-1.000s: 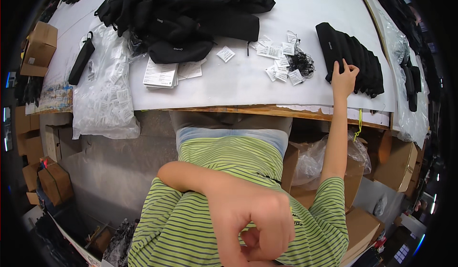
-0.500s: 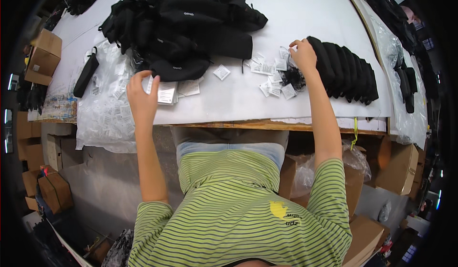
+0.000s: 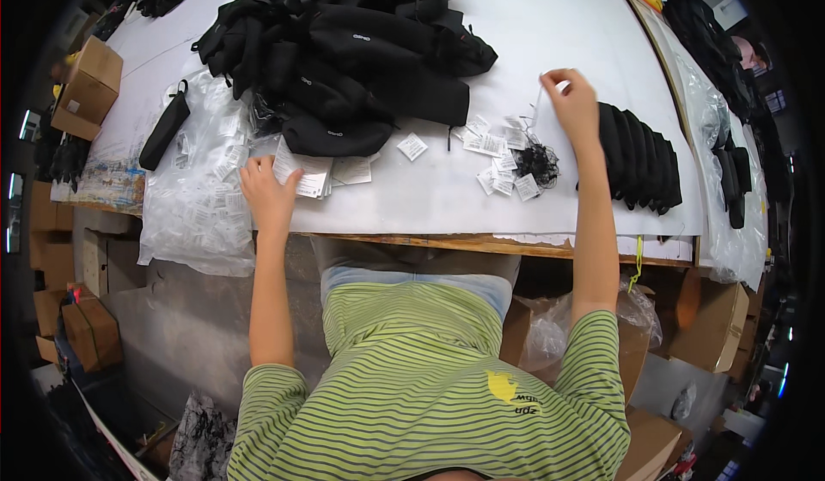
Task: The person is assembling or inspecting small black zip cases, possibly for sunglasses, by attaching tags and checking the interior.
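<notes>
My left hand (image 3: pixel 268 192) rests at the near left corner of a stack of white printed cards (image 3: pixel 311 177), its fingers apart and the thumb lying on the top card. My right hand (image 3: pixel 574 107) is raised over the table, thumb and forefinger pinched on a thin white tag (image 3: pixel 539 107) seen nearly edge-on. Below that hand lie loose white tags (image 3: pixel 503 174) and a tangle of black strings (image 3: pixel 540 165). A black zippered pouch (image 3: pixel 337 137) from the big pile lies against the card stack. One single tag (image 3: pixel 412 147) sits apart between the two groups.
Black pouches (image 3: pixel 369 42) are heaped at the far left. A row of black pouches (image 3: pixel 640 159) lies beside my right forearm. A clear bag of tags (image 3: pixel 193 214) hangs over the table's front edge at left, with one black pouch (image 3: pixel 165 127) on it. Cardboard boxes (image 3: pixel 89 85) stand around.
My right hand has lifted off the tags and drawn up and right with a tag. My left hand has shifted slightly back along the card stack. The whole view has tilted a little.
</notes>
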### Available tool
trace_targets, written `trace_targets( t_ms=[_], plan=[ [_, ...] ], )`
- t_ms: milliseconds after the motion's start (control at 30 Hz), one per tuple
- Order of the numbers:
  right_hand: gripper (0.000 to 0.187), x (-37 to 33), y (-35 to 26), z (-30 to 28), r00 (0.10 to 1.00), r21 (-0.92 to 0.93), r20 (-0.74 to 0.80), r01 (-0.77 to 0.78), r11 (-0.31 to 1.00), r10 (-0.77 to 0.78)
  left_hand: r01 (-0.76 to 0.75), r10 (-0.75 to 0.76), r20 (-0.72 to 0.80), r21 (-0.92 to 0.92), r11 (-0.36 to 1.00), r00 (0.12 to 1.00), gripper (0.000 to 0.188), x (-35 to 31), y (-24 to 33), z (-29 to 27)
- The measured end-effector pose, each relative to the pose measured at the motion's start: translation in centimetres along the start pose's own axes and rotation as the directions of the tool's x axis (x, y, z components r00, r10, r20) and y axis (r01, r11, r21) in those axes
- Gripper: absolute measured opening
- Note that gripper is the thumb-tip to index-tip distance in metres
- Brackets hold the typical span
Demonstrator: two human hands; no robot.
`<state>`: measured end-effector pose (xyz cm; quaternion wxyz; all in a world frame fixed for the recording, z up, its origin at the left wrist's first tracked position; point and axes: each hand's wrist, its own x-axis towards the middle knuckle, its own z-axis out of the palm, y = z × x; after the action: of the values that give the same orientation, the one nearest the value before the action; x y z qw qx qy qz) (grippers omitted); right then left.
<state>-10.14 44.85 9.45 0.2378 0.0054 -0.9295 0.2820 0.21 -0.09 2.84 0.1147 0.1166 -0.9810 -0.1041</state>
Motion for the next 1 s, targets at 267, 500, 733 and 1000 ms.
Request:
trace_targets(
  t_ms=[267, 500, 733, 1000],
  plan=[
    [0.013, -1.2, -4.6, -5.6, 0.986, -0.039, -0.108, 0.122, 0.992, -0.126, 0.096, -0.054, 0.121, -0.368, 0.925, 0.991, 0.028, 0.7, -2.3, -1.5],
    [0.013, -2.2, -7.7, -5.9, 0.995, 0.414, -0.092, 0.000, 0.910, 0.042, 0.161, -0.048, 0.162, -0.816, 0.555, 0.986, 0.050, -3.2, 0.6, -4.6],
    [0.012, -7.4, -10.8, -2.2, 0.984, 0.709, 0.172, -0.152, 0.688, 0.040, 0.134, 0.265, 0.199, -0.961, 0.243, 0.943, 0.044, -6.4, 10.8, -5.5],
    [0.010, -10.9, -13.7, -2.0, 0.853, 0.733, 0.522, -0.442, 0.517, -0.011, 0.086, 0.247, 0.165, -0.949, 0.303, 0.955, 0.015, -7.3, 12.4, -4.4]
  ],
)
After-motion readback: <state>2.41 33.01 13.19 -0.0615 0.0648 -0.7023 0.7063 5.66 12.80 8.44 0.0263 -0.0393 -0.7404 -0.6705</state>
